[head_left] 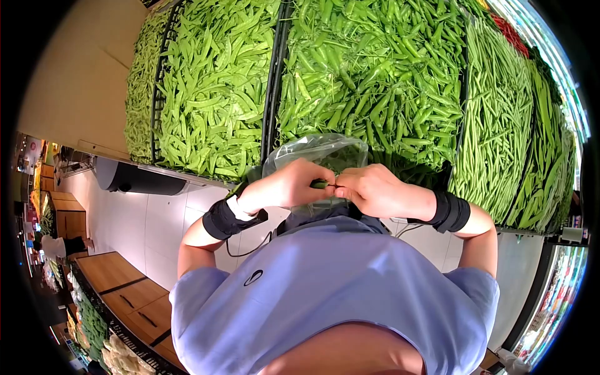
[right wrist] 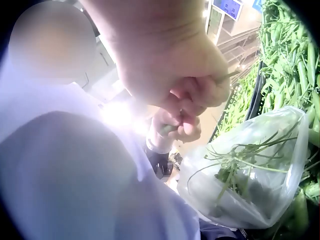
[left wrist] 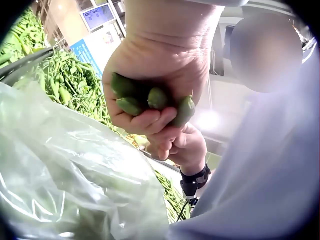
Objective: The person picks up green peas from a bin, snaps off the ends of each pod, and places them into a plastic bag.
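My left hand (head_left: 289,182) curls round several plump green pea pods (left wrist: 158,98), their ends showing out of the palm in the left wrist view. Right up against it, my right hand (head_left: 380,189) has its thumb and curled fingers together on a thin stem (right wrist: 227,76). The fingertips of both hands meet in front of the chest. Just beyond and below them is a clear plastic bag (head_left: 337,144), its mouth spread. Loose green stems and tendrils (right wrist: 245,165) lie on or in the bag in the right wrist view.
A heap of pea pods (head_left: 375,75) fills the bin straight ahead. Flat pods (head_left: 215,94) lie in the bin to its left, and long green beans (head_left: 494,119) to its right. Black dividers (head_left: 274,81) separate them. Wooden cabinets (head_left: 128,294) stand behind at the left.
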The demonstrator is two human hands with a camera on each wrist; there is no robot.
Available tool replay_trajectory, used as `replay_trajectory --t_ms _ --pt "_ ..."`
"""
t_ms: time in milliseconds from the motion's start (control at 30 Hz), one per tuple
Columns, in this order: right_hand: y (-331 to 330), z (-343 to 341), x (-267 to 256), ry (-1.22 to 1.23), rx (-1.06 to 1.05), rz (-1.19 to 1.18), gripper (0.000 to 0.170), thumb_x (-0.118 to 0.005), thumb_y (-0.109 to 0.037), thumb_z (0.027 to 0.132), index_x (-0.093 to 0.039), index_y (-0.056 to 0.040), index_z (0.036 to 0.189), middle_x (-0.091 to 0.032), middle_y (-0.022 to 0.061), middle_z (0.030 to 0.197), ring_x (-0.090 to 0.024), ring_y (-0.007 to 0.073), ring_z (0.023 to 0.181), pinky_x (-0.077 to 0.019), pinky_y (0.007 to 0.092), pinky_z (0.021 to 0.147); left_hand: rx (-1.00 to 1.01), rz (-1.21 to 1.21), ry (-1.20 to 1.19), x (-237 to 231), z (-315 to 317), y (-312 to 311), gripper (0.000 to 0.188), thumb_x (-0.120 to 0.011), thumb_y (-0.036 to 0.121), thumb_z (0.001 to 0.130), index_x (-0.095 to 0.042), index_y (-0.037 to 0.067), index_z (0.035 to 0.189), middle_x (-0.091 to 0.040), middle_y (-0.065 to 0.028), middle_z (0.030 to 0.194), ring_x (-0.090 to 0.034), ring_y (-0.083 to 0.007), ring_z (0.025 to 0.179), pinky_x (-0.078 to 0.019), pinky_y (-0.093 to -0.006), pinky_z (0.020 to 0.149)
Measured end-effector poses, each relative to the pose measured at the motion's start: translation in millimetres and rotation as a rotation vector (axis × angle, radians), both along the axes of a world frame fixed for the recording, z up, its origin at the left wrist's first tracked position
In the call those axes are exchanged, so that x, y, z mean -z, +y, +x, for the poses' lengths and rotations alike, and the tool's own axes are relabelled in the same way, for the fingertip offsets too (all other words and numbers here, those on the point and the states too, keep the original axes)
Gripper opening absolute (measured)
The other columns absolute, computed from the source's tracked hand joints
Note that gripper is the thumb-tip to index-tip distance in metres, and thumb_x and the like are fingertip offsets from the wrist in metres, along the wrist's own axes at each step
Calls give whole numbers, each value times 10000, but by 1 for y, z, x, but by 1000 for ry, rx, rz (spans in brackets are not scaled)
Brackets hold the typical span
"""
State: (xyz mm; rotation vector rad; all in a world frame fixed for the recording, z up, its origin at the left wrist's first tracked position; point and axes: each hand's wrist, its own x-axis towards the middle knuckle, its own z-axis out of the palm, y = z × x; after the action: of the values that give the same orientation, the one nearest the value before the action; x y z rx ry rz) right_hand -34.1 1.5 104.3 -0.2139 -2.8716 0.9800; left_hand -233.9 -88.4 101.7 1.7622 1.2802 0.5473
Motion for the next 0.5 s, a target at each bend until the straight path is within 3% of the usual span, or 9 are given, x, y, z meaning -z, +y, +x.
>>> replay_trajectory --t_ms 100,200,233,333,367,500 --pt "10 -5 -6 -26 -156 25 52 -593 -44 801 -625 -33 841 -629 118 778 -599 315 671 -474 391 568 184 -78 -119 -2 -8 10 179 -637 215 852 -632 37 873 -554 -103 643 -453 -160 561 -390 -298 557" --pt "17 -7 10 167 -340 -98 34 -605 -38 795 -633 -45 814 -633 96 741 -611 290 670 -473 387 566 371 -132 -210 -1 -14 19 197 -627 216 869 -633 20 867 -553 -56 626 -435 -105 571 -369 -283 547" --pt "19 -9 10 181 -374 -148 20 -615 -30 788 -631 -42 792 -637 79 741 -615 282 658 -472 379 560 413 -172 -249 0 -16 22 106 -610 115 846 -658 22 866 -580 -41 668 -474 -91 600 -377 -265 538" --pt "26 -16 3 230 -408 -309 133 -582 -36 721 -637 -89 830 -628 78 739 -612 283 663 -491 367 600 509 -242 -322 -4 -22 37 132 -651 118 838 -663 -13 841 -615 -56 680 -521 -94 607 -387 -254 539" --pt "25 -18 1 270 -410 -320 122 -588 -14 708 -637 -63 809 -618 75 719 -606 277 649 -487 362 597 520 -275 -278 -11 -22 41 155 -646 128 835 -656 -21 796 -616 -69 672 -554 -130 597 -404 -274 543" --pt "31 -7 -12 313 -520 -307 51 -594 -26 822 -607 -31 772 -628 86 696 -610 259 604 -465 359 521 737 -205 -578 -21 -41 42 220 -644 175 809 -625 -22 712 -595 -85 630 -574 -213 575 -413 -333 533"
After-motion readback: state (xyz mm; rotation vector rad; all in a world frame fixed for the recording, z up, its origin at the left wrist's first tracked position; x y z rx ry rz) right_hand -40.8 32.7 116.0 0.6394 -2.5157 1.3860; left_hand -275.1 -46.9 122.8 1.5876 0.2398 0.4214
